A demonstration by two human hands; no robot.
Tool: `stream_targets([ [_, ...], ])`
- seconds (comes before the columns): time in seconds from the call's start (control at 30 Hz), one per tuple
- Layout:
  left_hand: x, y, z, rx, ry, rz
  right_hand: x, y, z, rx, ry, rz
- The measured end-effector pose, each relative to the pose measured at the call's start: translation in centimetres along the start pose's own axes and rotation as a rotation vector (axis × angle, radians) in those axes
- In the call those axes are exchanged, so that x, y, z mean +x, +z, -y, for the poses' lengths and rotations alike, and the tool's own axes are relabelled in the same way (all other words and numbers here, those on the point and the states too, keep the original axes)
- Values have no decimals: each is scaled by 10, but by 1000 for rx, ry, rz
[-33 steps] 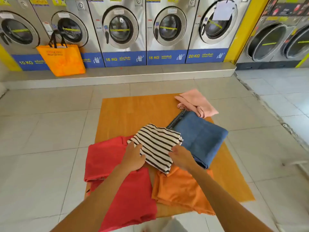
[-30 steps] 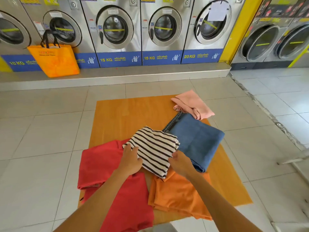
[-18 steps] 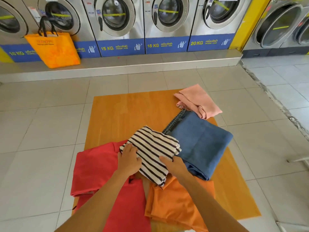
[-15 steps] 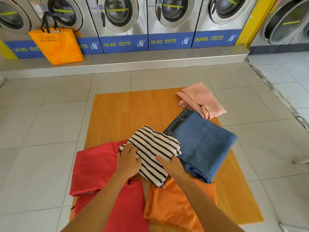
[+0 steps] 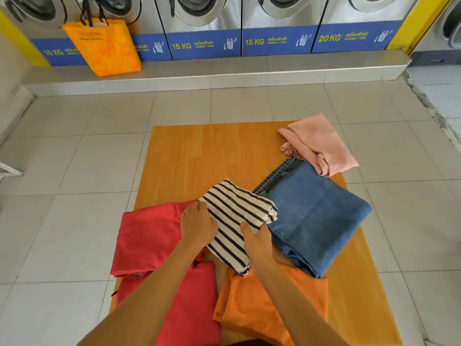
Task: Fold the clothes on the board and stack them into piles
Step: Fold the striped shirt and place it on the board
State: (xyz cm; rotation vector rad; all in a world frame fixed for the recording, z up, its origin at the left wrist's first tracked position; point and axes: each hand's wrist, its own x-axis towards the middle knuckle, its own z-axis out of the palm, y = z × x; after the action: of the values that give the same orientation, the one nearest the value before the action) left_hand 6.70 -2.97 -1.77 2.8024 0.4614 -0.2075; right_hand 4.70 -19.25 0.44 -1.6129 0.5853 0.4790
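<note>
A folded striped shirt [image 5: 237, 221] lies at the middle of the wooden board [image 5: 199, 156], its near corner overhanging the gap between two spread garments. The left hand [image 5: 198, 224] rests on the shirt's left edge with fingers curled over the fold, and the right hand [image 5: 257, 237] grips its right edge, thumb on top and fingers tucked out of sight underneath. The shirt's right side overlaps a folded pair of blue jeans [image 5: 316, 216], whose waistband points toward the far edge of the board and whose right corner reaches close to the board's right edge. Beyond the jeans, touching them, a loosely folded pink garment [image 5: 321, 143] sits at the far right corner and hangs partly over onto the tiled floor [image 5: 74, 158]. On the near side, a red garment [image 5: 152, 240] spreads past the board's left edge, and an orange garment [image 5: 269, 303] lies flat beside it on the right. That makes five garments, one of each colour. The far left portion of the board is bare wood. Well beyond, an orange bag [image 5: 104, 46] stands on a raised step in front of a row of washing machines [image 5: 204, 23].
</note>
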Motion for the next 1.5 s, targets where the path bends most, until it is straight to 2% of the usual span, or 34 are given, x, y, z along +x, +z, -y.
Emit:
stream_targets([
  [0.17,37,-6,-7,-288,-123,111,-16,-16,39,-32,-63,58],
  [0.27,44,-12,-6,-329,-184,82,-29,-28,76,-74,-123,136],
  [0.37,39,-21,-7,-538,-230,139,-44,-35,113,-119,-184,232],
  [0.43,32,-37,-10,-840,-312,334,-53,-34,134,-124,-200,296],
  [0.53,23,-71,-2,-1506,-514,800,-54,-28,159,-89,-195,354],
  [0.57,22,-80,6,-1599,-538,863,-50,-25,165,-81,-189,366],
  [0.63,22,-99,28,-1672,-531,840,-39,-17,174,-66,-167,371],
  [0.87,70,-144,95,-1522,-461,620,28,40,188,-148,-144,386],
  [1.0,120,-149,125,-1409,-425,445,85,90,192,-229,-207,326],
  [1.13,174,-149,143,-1268,-427,313,142,133,195,-243,-177,300],
  [1.4,274,-139,170,-1112,-393,153,232,193,213,-173,-199,190],
  [1.5,290,-114,177,-923,-422,166,248,201,190,-275,-220,135],
])
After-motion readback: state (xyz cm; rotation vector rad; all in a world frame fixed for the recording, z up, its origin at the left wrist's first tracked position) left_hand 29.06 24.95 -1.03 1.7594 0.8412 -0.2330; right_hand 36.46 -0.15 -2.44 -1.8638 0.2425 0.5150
